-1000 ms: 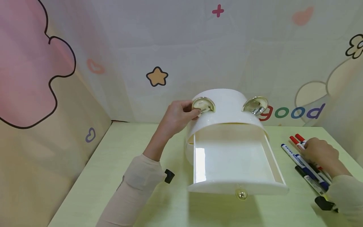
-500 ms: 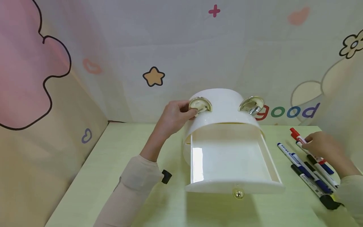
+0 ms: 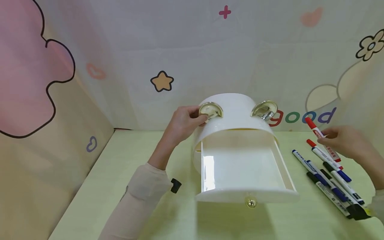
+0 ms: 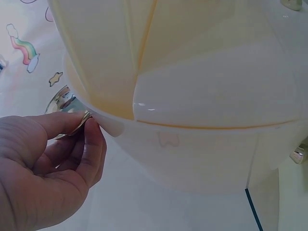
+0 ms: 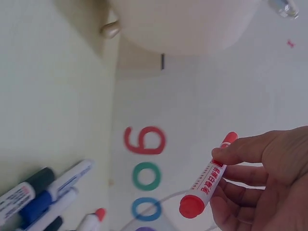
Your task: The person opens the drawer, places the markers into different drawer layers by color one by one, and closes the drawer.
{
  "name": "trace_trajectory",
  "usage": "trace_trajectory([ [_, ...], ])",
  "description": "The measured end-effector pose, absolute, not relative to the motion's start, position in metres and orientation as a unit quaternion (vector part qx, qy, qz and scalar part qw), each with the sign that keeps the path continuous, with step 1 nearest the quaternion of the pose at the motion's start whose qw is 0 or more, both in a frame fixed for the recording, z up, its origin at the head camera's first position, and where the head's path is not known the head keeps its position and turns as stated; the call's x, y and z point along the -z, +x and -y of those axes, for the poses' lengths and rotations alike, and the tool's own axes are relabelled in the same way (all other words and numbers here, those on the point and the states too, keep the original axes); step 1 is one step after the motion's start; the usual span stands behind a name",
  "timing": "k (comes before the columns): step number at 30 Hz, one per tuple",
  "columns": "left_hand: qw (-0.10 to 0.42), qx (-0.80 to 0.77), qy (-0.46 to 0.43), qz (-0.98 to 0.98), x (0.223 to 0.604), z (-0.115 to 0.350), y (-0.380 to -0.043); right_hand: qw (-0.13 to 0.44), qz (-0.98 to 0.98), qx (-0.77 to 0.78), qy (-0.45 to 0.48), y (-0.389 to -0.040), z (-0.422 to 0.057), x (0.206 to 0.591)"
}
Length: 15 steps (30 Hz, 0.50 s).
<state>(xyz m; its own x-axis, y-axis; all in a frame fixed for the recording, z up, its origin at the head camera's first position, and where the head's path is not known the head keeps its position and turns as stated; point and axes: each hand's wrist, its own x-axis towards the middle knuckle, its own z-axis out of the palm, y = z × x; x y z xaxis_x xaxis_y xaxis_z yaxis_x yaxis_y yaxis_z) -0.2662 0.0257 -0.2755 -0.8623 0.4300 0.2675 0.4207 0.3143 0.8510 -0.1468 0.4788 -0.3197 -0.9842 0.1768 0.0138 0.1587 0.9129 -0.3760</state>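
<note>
A white storage box [image 3: 232, 106] with two gold ear-shaped pieces stands at the back middle of the table, its drawer [image 3: 244, 166] pulled out toward me and bare inside. My left hand [image 3: 186, 123] pinches the left gold ear [image 3: 211, 110] between thumb and fingers, also seen in the left wrist view, where the ear [image 4: 67, 108] is partly hidden by the fingers. At the right, my right hand [image 3: 348, 141] holds a red-capped whiteboard marker [image 5: 208, 180] between thumb and fingers, raised above the other markers, its red cap pointing away from me in the head view.
Several markers [image 3: 327, 186] with blue, black and red caps lie in a loose pile on the pale green table [image 3: 126, 186] right of the drawer. A round gold knob [image 3: 251, 202] sticks out from the drawer front. A printed cloth [image 3: 192, 63] hangs behind.
My right hand has picked a red marker from the pile and lifted it up off the others. My left hand keeps its pinch on the gold ear. The view has shifted slightly.
</note>
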Motion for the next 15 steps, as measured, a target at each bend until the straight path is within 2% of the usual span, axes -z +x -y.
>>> trace_trajectory([
  [7,0.002,-0.522,0.263,-0.811,0.275,-0.028,-0.265,0.085,0.974,-0.198,-0.072,-0.130,-0.445,0.289],
  [15,0.002,-0.528,0.264,-0.807,0.278,-0.028,-0.267,0.118,0.972,-0.198,-0.047,-0.116,-0.405,0.258],
])
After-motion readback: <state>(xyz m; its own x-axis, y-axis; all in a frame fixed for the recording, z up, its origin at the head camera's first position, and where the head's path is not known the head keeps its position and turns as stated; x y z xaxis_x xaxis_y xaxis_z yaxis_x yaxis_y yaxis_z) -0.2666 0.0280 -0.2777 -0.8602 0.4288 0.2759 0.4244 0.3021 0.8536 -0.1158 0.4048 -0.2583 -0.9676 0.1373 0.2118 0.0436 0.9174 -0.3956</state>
